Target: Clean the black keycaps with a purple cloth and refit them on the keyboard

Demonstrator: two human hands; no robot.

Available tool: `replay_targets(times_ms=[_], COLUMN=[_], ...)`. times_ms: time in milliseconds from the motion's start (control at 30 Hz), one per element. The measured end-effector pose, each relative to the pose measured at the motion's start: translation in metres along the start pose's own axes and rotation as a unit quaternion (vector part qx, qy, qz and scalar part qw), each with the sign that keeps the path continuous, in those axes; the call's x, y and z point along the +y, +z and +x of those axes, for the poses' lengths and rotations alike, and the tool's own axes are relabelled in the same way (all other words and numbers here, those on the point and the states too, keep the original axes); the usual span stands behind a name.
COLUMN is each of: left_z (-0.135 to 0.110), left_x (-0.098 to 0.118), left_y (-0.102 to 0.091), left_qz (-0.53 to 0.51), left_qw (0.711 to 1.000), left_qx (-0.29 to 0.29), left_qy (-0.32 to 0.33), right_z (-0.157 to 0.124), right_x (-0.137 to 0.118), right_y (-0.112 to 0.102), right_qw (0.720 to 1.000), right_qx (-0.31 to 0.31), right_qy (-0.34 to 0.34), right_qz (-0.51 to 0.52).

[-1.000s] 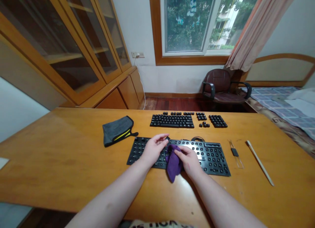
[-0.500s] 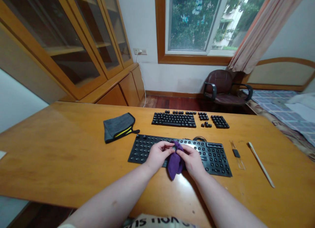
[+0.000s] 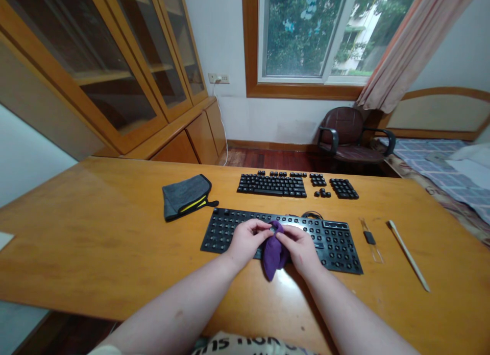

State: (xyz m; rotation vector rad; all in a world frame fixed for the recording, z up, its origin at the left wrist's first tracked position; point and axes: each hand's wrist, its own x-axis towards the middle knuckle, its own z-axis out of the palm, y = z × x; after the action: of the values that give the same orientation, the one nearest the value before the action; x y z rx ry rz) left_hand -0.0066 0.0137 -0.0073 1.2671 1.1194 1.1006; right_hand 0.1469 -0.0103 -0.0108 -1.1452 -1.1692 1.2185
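Purple cloth [image 3: 272, 256] between both hands [image 3: 247, 241]

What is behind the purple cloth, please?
The keyboard base extends to both sides of the purple cloth, and the desk shows by the cloth's lower tip; the part directly behind is hidden.

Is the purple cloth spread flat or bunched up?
Bunched up: the purple cloth gathers between the left hand and right hand, its folds narrowing to a point below.

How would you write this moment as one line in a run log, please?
left hand: at purple cloth, grip unclear | right hand: pinching purple cloth | under hands: black keyboard base | beyond base: black keycaps in groups
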Motion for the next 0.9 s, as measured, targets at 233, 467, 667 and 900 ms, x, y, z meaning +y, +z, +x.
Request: replay_targets(times_ms=[233,467,667,900], left_z=[-0.002,-0.005,-0.007,-0.007], left_x=[0.003,0.007,0.009,0.010], left_y=[0.000,0.002,0.004,0.006], left_qz=[0.016,-0.017,-0.038,-0.053], left_qw=[1.000,1.000,0.998,0.997], left_qx=[0.001,-0.005,0.005,0.010], left_qy=[0.009,-0.023,-0.041,-0.054], right_z=[0.000,-0.002,-0.004,-0.003], right_x=[0.002,0.000,0.000,-0.006], right_y=[0.002,0.002,0.002,0.000], right_qw=[1.000,0.995,0.991,0.990], right_qx=[0.014,0.018,0.028,0.043], right_qy=[-0.005,-0.064,-0.091,-0.091], right_qz=[-0.025,-0.069,-0.095,-0.102])
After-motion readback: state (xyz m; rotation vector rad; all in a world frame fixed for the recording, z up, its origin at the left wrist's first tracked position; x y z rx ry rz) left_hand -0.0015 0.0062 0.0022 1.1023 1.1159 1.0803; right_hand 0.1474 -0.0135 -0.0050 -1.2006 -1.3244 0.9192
